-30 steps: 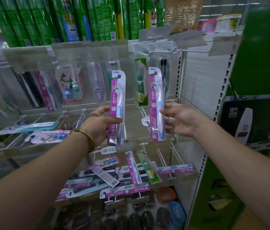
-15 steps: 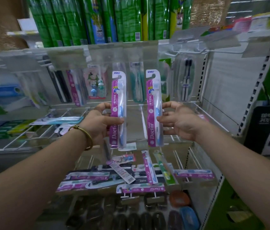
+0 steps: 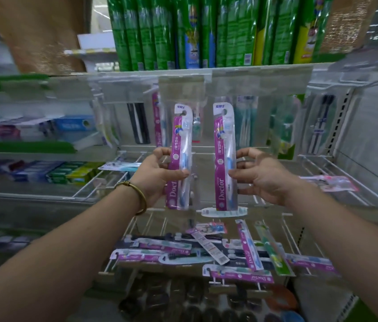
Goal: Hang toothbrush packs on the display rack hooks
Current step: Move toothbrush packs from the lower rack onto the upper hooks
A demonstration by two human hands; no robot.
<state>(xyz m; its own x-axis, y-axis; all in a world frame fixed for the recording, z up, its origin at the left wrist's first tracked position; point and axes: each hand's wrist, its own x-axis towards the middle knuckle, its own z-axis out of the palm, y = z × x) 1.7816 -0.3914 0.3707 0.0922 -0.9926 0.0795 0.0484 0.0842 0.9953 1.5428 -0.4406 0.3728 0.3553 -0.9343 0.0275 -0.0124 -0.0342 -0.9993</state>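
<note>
While the left toothbrush pack (image 3: pixel 179 159) and right toothbrush pack (image 3: pixel 225 156) stay upright, side by side and unhung, the display rack (image 3: pixel 253 82) behind them has shifted rightward in view. The left hand (image 3: pixel 157 175) grips its pack's lower half, thumb across the front; the right hand (image 3: pixel 260 177) holds its pack likewise, both arms outstretched.

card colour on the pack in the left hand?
Purple-magenta card with white "Doctor" lettering on the toothbrush pack in the left hand; head view.

A shop aisle in dim, greenish light. Tall green cans (image 3: pixel 160 33) line the top shelf (image 3: pixel 253 68), with a cardboard box (image 3: pixel 44 36) to their left. Toothpaste boxes (image 3: pixel 55 173) fill the left shelves. A white slotted upright (image 3: pixel 339 135) stands at right.
</note>
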